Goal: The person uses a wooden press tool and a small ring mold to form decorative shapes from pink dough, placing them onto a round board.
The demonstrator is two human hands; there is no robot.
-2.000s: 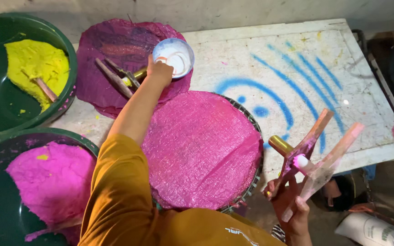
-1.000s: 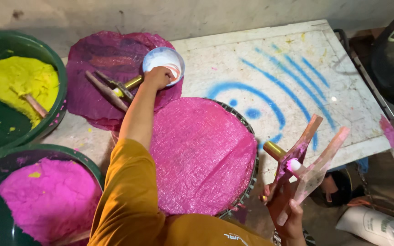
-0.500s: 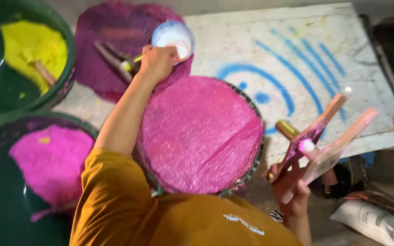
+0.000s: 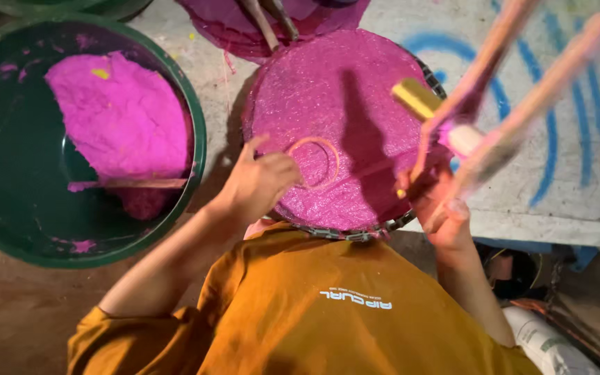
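Over the pink-coated round tray (image 4: 355,83), left hand (image 4: 258,184) pinches a thin ring (image 4: 314,163) flat; right hand (image 4: 439,208) grips 2 sticks (image 4: 522,83) clear above.

Craft workshop: pigment basins (image 4: 196,139), paint-stained table (image 4: 578,201).

shirt (image 4: 328,305): orange, short sleeves, loose fit
marking: small white print across the back
forearms: bare
hands: bare, no gloves or rings seen
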